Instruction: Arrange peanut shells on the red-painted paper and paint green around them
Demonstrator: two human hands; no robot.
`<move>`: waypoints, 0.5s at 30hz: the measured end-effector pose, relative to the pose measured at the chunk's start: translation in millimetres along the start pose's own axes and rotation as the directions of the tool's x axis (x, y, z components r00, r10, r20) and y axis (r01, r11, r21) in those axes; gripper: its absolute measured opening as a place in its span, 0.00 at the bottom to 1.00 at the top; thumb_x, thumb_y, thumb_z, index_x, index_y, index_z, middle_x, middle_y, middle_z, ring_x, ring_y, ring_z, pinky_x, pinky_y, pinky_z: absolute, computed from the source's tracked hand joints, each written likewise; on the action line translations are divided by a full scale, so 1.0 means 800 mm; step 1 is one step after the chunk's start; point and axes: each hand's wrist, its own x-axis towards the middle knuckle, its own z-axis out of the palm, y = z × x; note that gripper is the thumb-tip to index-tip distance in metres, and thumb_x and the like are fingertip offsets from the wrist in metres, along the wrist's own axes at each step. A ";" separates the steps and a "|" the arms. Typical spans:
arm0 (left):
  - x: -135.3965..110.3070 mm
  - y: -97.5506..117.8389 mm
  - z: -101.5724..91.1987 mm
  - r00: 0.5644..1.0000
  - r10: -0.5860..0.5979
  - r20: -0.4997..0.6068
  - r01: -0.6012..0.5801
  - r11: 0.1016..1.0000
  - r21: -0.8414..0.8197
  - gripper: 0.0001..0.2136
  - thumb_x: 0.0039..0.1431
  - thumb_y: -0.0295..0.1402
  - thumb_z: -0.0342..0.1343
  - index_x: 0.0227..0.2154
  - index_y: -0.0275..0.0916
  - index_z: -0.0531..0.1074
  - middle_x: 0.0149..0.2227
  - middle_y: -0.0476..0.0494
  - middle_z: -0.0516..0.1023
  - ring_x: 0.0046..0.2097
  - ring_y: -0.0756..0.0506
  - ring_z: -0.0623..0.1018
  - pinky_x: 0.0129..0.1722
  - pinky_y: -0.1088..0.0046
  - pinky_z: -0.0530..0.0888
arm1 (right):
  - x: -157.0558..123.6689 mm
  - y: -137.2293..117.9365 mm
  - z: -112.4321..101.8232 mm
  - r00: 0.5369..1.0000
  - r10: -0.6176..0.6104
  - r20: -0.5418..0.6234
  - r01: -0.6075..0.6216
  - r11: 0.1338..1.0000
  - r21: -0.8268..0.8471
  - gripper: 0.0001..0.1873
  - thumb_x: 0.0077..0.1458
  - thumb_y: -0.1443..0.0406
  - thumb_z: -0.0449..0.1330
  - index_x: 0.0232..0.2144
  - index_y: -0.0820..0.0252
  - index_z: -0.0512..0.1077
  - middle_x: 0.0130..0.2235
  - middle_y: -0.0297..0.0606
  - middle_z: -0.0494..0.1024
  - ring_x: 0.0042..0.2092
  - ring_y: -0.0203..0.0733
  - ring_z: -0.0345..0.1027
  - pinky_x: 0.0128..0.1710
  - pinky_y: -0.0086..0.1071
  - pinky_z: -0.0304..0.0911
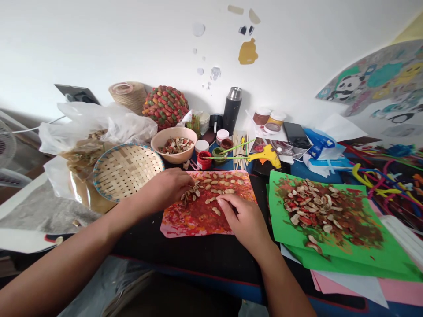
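Note:
Several unshelled peanuts [216, 211] lie in loose rows on a pink sheet of paper [170, 229] smeared with red and orange paint. My left hand [170, 187] bends over the paper's left part, fingers curled together beside a small heap of peanuts [195, 190]; its fingertips are mostly hidden. From the right, my right hand [241, 218] reaches over the sheet. Its thumb and forefinger are pinched together at the end of a peanut [210, 200] near the middle.
Behind stand a bowl of shells [176, 160], a woven basket [127, 171], open paint jars [205, 162], a yellow glue gun [269, 156] and a black flask [232, 110]. Painted shells [310, 204] lie on green paper [330, 253] to the right. A peanut-covered ball [167, 105] sits near the wall.

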 end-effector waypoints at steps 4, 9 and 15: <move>0.005 0.009 0.007 0.994 0.101 0.049 -0.101 0.995 -0.006 0.10 0.73 0.27 0.53 0.42 0.40 0.81 0.44 0.40 0.84 0.47 0.40 0.81 0.51 0.61 0.75 | 0.001 -0.001 0.000 1.000 0.015 0.000 -0.015 1.000 0.013 0.12 0.75 0.61 0.59 0.45 0.51 0.84 0.45 0.39 0.92 0.45 0.50 0.88 0.42 0.35 0.78; 0.014 0.013 0.015 0.992 0.092 0.080 -0.096 0.995 0.039 0.09 0.73 0.29 0.55 0.40 0.39 0.81 0.42 0.39 0.81 0.45 0.39 0.79 0.48 0.60 0.74 | 0.001 -0.001 0.000 1.000 0.014 -0.004 -0.014 1.000 0.020 0.13 0.75 0.61 0.58 0.45 0.52 0.84 0.47 0.41 0.91 0.47 0.51 0.88 0.41 0.35 0.78; 0.021 0.015 0.014 0.992 0.058 0.115 -0.060 0.998 0.017 0.10 0.75 0.33 0.55 0.39 0.39 0.80 0.42 0.39 0.81 0.46 0.39 0.79 0.50 0.62 0.74 | 0.001 -0.001 0.000 1.000 0.018 0.007 -0.018 0.999 0.040 0.12 0.75 0.61 0.58 0.46 0.52 0.83 0.47 0.40 0.91 0.47 0.50 0.88 0.40 0.34 0.78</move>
